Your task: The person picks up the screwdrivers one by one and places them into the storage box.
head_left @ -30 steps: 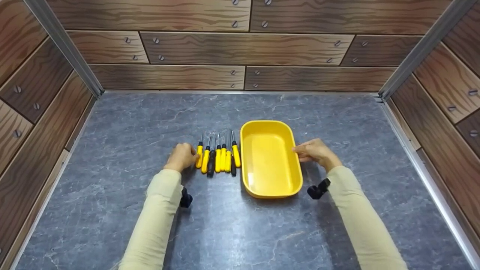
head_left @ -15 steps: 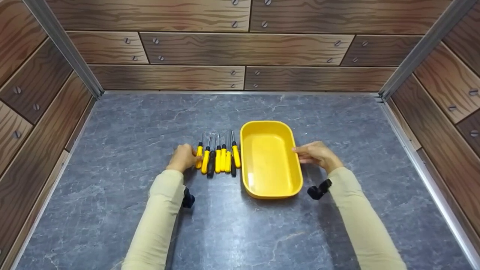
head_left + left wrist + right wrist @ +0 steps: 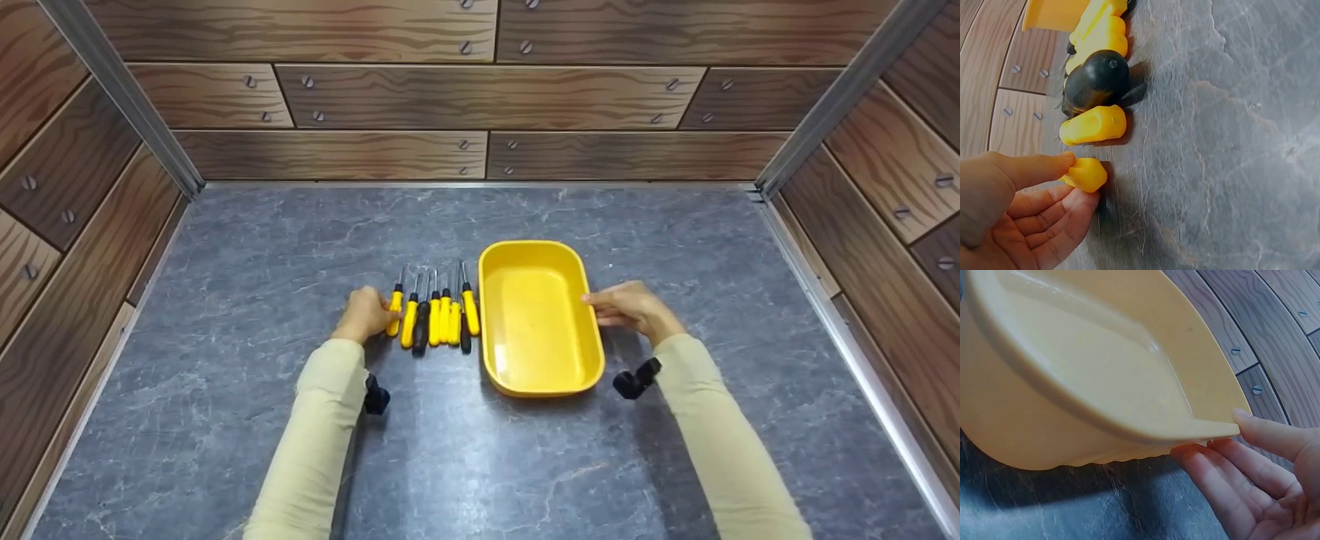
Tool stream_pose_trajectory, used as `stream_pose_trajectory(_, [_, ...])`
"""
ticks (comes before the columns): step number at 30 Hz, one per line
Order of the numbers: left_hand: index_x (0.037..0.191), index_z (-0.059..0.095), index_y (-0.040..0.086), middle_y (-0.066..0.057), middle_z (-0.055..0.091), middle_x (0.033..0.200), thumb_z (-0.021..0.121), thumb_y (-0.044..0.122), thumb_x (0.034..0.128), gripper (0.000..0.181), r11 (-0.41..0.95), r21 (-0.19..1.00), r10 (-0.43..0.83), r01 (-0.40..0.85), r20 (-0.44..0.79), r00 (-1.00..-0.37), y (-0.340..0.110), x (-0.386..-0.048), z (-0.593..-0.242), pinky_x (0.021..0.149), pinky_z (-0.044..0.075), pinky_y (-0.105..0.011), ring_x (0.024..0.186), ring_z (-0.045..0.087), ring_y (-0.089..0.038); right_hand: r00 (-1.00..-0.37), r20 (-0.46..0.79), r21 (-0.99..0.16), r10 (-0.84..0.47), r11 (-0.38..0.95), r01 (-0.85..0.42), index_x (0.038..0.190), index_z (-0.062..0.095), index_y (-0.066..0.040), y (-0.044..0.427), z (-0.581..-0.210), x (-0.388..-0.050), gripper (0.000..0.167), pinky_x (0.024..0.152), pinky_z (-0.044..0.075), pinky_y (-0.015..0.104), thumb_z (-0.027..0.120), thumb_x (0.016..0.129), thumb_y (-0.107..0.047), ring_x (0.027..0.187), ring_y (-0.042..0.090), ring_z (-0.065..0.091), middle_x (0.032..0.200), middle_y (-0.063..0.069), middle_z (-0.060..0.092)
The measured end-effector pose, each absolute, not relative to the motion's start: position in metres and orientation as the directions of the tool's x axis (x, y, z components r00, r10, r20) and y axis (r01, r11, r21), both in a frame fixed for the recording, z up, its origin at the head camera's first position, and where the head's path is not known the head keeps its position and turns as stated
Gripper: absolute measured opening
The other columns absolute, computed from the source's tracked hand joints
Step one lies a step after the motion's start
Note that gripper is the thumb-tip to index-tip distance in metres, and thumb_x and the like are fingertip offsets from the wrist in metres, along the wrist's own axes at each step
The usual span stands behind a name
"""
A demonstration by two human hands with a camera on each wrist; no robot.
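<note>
My left hand (image 3: 365, 312) pinches the yellow handle of the leftmost screwdriver (image 3: 1086, 175) between thumb and fingers, with the handle down near the table. To its right lie several more screwdrivers (image 3: 434, 319) side by side, some yellow-handled and some black-handled, their shafts pointing away from me. A deep yellow plastic bin (image 3: 540, 330) with rounded corners stands right of the row. On the bin's right side, my right hand (image 3: 634, 306) grips the rim, the thumb (image 3: 1264, 433) on top and the fingers against the outer wall.
The grey marbled tabletop (image 3: 247, 420) carries everything. Wood-patterned panels (image 3: 480, 97) close in the back and both sides, with metal profiles (image 3: 124, 97) at the corners. A black wrist device (image 3: 636, 379) sits at each cuff.
My left hand has shifted slightly right and closed on the leftmost screwdriver, whose handle end has moved a little left. The bin and right hand look unchanged.
</note>
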State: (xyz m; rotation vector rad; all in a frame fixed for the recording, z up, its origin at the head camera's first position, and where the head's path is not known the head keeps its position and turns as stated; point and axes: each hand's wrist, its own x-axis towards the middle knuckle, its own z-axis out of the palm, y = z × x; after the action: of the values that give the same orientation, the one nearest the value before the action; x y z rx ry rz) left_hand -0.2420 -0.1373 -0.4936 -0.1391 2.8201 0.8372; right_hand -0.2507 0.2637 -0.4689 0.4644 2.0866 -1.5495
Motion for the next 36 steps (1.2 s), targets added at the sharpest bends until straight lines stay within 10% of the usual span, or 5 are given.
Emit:
stream_pose_trajectory(14, [0.063,0.059,0.007,0.002,0.049,0.061,0.067,0.014,0.084,0.024,0.828,0.544,0.003,-0.134,-0.244,-0.97,-0.143,-0.244,-0.49,0.052,0.033,-0.017,0.062,0.046,-0.016,-0.805,-0.593,-0.767,0.002,0.304,0.566,0.131,0.051,0.011,0.262,-0.468,-0.252,0.056,0.065,0.062,0.017,0.071,0.087,-0.018,0.062,0.004,0.069,0.064,-0.008,0.069])
stream_pose_trajectory(26, [0.103,0.071,-0.005,-0.02,0.072,0.101,0.066,0.015,0.0894,0.025,0.752,0.628,0.012,-0.201,-0.318,-0.948,-0.144,-0.245,-0.486,0.072,0.059,-0.021,0.075,0.068,-0.02,-0.804,-0.595,-0.761,0.011,0.313,0.568,0.131,0.052,0.01,0.263,-0.468,-0.252,0.056,0.067,0.062,0.018,0.072,0.087,-0.018,0.062,0.004,0.068,0.065,-0.008,0.069])
stream_pose_trajectory(36, [0.107,0.07,-0.004,-0.008,0.073,0.086,0.069,0.024,0.0892,0.034,0.524,0.842,0.26,-0.128,-0.301,-0.918,-0.178,-0.325,-0.622,0.063,0.064,-0.028,0.07,0.072,-0.016,-0.807,-0.591,-0.774,-0.011,0.289,0.563,0.132,0.05,0.011,0.264,-0.468,-0.252,0.056,0.065,0.062,0.017,0.07,0.088,-0.017,0.062,0.005,0.069,0.066,-0.006,0.07])
